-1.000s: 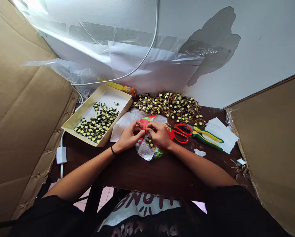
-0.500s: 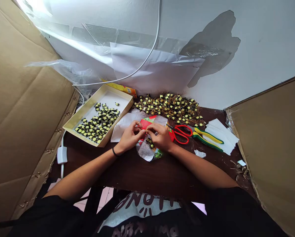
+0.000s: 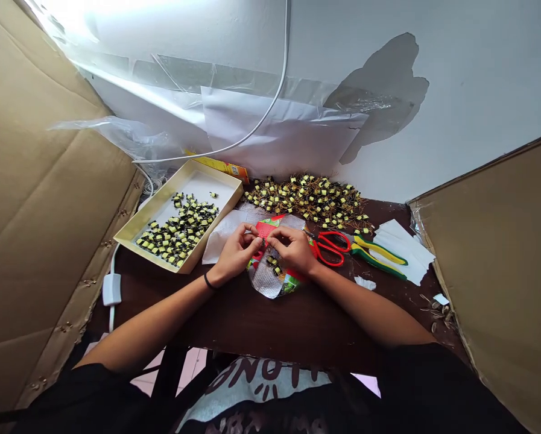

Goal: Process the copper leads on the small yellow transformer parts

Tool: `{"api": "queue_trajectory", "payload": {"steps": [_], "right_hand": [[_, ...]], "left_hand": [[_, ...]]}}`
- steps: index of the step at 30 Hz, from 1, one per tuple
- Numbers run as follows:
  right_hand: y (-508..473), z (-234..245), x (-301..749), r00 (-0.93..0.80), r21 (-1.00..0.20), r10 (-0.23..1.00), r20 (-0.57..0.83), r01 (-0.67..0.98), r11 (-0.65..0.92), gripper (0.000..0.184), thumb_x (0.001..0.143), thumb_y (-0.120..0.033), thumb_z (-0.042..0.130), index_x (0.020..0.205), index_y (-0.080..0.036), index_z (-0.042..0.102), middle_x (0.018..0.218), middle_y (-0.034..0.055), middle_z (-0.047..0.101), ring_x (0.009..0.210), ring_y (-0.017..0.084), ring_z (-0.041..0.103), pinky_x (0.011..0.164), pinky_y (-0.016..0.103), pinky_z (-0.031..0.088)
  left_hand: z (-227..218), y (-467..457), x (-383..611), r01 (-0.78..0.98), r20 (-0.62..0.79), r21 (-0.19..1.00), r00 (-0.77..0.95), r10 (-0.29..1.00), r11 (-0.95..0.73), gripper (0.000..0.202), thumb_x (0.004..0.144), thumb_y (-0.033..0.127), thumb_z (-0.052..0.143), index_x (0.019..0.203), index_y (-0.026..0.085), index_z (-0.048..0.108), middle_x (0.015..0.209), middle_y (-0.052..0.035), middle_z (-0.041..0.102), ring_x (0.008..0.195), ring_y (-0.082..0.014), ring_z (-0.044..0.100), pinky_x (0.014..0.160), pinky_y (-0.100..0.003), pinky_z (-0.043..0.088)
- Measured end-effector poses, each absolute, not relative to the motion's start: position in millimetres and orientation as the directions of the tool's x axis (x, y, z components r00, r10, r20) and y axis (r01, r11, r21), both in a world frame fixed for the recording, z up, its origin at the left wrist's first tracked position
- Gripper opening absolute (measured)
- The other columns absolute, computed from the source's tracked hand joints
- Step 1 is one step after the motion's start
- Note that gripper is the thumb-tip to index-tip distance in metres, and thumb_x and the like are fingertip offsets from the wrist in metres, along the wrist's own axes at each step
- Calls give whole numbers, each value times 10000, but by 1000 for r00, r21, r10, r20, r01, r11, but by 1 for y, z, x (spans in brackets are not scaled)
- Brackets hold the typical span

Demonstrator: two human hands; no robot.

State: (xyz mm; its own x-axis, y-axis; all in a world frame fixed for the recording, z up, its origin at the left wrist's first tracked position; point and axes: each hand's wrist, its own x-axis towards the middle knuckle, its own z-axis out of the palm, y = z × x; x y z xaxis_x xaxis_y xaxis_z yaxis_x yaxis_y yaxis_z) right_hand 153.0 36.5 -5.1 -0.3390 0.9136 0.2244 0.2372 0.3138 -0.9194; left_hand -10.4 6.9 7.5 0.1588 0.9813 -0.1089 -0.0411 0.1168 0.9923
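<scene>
My left hand [image 3: 234, 255] and my right hand [image 3: 296, 252] meet fingertip to fingertip above an opened red and silver foil packet [image 3: 266, 286]. Between their pinched fingers is a tiny dark piece [image 3: 265, 242], seemingly a small wire-wound coil, mostly covered by the fingertips. Which hand bears it I cannot make out exactly. Several small yellow and black coils [image 3: 274, 265] lie on the silver side of the packet, just below my right fingers. Behind the hands spreads a heap of coils with loose copper-coloured wires [image 3: 313, 196].
Left of my hands a shallow cardboard box [image 3: 192, 260] holds many coils. To the right lie red-handled scissors [image 3: 331, 247], green and yellow pliers [image 3: 381, 256] and white paper [image 3: 412, 265]. Cardboard walls flank the table [image 3: 270, 328]. A white cable switch [image 3: 111, 289] hangs at left.
The view has shifted slightly. My fingertips have parted a little, so the dark piece between them shows more. The coils on the packet are less covered by my right hand.
</scene>
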Motion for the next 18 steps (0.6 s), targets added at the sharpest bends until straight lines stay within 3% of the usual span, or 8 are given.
{"api": "queue_trajectory", "payload": {"steps": [10,18], "right_hand": [[40,-4,155,-406,-932,897,174,227,283,169,778,-267,586,655,-158,626,628,1,634,564,103,518,567,228,404],[44,-5,156,-433,-959,885,173,131,252,155,772,-269,596,665,-161,624,632,-12,616,586,102,515,581,224,411]], "left_hand": [[2,6,-11,73,27,997,177,984,-40,310,782,390,681,873,181,471,686,24,601,599,-97,555,595,-220,430],[8,4,-12,57,75,995,195,978,-88,303,769,368,708,871,177,496,740,-2,620,659,-115,579,630,-230,446]]}}
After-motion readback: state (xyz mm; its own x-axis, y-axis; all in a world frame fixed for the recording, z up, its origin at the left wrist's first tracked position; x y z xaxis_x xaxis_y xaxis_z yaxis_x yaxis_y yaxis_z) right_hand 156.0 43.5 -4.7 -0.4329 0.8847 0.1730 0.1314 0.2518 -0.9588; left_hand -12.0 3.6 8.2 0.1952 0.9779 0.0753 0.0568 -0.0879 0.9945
